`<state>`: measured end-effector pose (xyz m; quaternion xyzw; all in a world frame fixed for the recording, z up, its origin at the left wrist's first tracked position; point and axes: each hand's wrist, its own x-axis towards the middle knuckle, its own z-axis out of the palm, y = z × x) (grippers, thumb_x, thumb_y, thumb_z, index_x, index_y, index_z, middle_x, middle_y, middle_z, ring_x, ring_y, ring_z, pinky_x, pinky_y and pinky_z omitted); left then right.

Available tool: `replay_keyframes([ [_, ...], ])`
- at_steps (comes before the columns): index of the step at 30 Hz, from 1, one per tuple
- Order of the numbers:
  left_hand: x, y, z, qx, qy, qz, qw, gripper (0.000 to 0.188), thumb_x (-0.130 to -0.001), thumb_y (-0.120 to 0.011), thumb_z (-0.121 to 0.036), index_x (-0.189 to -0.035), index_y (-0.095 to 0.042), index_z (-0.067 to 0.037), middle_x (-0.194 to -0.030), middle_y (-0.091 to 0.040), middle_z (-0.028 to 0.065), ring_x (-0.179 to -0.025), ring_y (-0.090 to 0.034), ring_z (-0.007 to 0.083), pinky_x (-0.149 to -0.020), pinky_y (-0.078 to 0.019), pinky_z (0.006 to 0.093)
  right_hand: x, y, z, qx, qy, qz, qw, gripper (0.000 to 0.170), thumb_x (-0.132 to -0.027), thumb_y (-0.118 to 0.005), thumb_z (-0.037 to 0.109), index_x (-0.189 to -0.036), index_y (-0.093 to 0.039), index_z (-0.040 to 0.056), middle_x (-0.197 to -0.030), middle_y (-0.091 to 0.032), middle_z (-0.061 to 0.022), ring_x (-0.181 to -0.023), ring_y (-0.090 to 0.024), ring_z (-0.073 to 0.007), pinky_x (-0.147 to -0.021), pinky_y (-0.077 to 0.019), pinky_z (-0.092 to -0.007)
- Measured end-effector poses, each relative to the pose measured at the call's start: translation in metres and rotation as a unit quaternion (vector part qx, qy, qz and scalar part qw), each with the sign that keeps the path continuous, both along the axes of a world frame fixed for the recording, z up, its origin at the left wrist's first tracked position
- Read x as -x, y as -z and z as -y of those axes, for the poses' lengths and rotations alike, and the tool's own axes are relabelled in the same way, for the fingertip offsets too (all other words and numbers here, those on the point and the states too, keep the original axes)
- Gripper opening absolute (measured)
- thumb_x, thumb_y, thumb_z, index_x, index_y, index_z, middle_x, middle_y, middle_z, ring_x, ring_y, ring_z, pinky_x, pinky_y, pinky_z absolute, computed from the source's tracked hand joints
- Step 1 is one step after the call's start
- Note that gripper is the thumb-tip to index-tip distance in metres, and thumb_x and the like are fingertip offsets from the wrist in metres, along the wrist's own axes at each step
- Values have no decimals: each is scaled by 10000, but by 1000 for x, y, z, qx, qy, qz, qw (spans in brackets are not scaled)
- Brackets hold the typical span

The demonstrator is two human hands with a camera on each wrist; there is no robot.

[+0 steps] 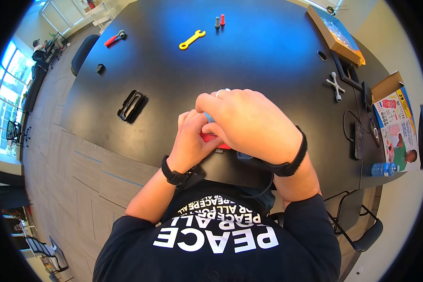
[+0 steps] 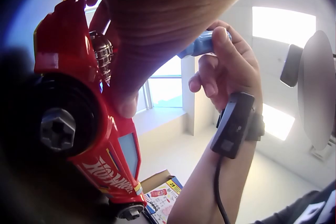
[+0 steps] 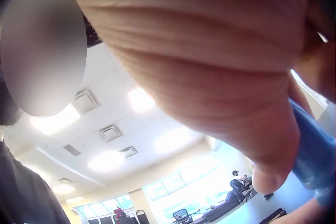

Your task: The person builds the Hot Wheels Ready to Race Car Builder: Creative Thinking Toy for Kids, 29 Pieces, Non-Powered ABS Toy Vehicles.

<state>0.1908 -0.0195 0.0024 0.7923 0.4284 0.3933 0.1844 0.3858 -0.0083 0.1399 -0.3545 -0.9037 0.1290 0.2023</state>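
A red toy car (image 2: pixel 107 169) with black wheels and silver hubs fills the left side of the left wrist view. My left hand (image 1: pixel 190 136) grips it, fingers around its body. My right hand (image 1: pixel 251 123) pinches a blue part (image 2: pixel 202 44) between thumb and fingers, just above the car in the head view. That blue part shows large in the right wrist view (image 3: pixel 312 153). Both hands hide most of the car from above, leaving a bit of red (image 1: pixel 211 137) between them. Whether the blue part touches the car, I cannot tell.
Farther out lie a black frame piece (image 1: pixel 130 106), yellow wrench (image 1: pixel 191 40), red-handled tool (image 1: pixel 114 38), grey and red pegs (image 1: pixel 222 19), black nut (image 1: pixel 100 68) and grey cross wrench (image 1: pixel 335 87). At right are an open box (image 1: pixel 336 35), printed box (image 1: pixel 397 127) and water bottle (image 1: pixel 383 169).
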Motion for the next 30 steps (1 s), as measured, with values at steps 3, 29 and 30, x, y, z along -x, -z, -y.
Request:
replay_keyframes([
  [3,2,-3,-2,10,-10,-16,1000,595,-768,-976,-249,-1292,-737,-100,-1174,-759,77,-1174,-684,293,-1096,-414,453,-18,-10,0,-31,-41,-60,997,180,-901,-762,118,-980,-623,34,-890,-710,-156,-858,-729,-392,-754,-591,-459],
  [29,50,-15,-79,49,-57,-13,997,612,-973,-820,-116,-1533,-585,-43,-1400,-719,214,-1294,-698,343,-1134,-519,407,-98,64,-120,101,395,73,910,367,-744,-961,188,-979,-754,-2,-947,-795,-201,-939,-781,-382,-827,-621,-461],
  [30,50,-14,-79,48,-53,-2,997,604,-962,-828,-120,-1515,-597,-40,-1378,-712,218,-1278,-694,365,-1117,-527,429,-97,67,-121,84,410,128,899,374,-725,-963,186,-968,-754,-8,-866,-793,-183,-845,-790,-355,-766,-615,-442],
])
